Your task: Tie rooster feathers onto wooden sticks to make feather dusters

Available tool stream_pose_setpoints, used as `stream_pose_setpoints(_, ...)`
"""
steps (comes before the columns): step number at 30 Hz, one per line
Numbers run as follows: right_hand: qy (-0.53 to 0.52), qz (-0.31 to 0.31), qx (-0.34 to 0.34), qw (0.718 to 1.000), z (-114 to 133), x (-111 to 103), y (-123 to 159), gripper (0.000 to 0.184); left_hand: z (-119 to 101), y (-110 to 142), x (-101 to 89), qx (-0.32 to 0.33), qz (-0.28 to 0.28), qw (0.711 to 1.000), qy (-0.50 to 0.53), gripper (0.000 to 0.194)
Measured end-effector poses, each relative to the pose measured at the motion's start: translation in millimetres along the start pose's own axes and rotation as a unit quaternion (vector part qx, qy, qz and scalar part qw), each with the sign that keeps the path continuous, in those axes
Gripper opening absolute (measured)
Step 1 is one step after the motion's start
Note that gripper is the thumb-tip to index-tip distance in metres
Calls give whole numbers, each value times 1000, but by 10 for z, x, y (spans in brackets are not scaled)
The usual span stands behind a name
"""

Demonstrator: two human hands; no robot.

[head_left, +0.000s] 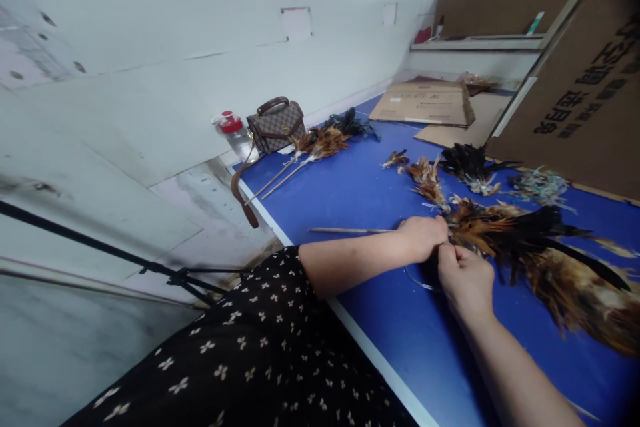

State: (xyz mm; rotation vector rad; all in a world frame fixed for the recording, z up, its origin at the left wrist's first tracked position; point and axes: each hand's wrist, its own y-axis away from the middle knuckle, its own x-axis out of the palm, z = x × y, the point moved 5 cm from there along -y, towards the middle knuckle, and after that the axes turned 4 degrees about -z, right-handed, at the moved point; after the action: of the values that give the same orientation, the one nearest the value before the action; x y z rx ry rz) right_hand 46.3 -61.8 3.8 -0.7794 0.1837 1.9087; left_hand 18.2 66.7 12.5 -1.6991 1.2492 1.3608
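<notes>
My left hand is closed around a feather duster where its wooden stick meets the feathers. Brown and black feathers fan out to the right of my fingers. Touching or nearly touching it, my right hand is pinched shut at the base of the feathers; what is between its fingertips is hidden. Below my left hand a thin, pale strand curves over the blue table. Just beyond my hands lies a small bunch of brown feathers.
Two feather dusters lie by a brown handbag and a red-capped bottle. Black feathers, a tangle of pale strands and a large feather pile are on the right. Cardboard lies at the back.
</notes>
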Motion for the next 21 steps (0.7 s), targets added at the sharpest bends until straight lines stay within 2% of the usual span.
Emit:
stream_pose_setpoints(5,-34,-9,-6,999,-18,-41,-4,49,-5,127,-141,28,-14,1000,4,37)
stream_pose_setpoints(10,-114,-29,-18,993,-61,-125,-69,65,13,175,-520,37,-18,999,14,29)
stream_pose_setpoints(12,-172,-44,0,984,-88,-139,-89,66,-15,207,-674,67,-10,997,38,24)
stream_pose_setpoints(14,-274,-51,42,959,-119,-133,-103,64,-48,267,-770,87,19,989,118,31)
stream_pose_setpoints(16,-373,-46,79,923,-119,-122,-113,65,-76,349,-788,70,76,962,254,41)
stream_pose_setpoints(18,-423,-30,86,902,-72,-136,-125,68,-111,440,-760,31,132,909,393,48)
stream_pose_setpoints(21,-456,6,81,886,27,-203,-141,62,-182,554,-709,-11,196,821,536,54)
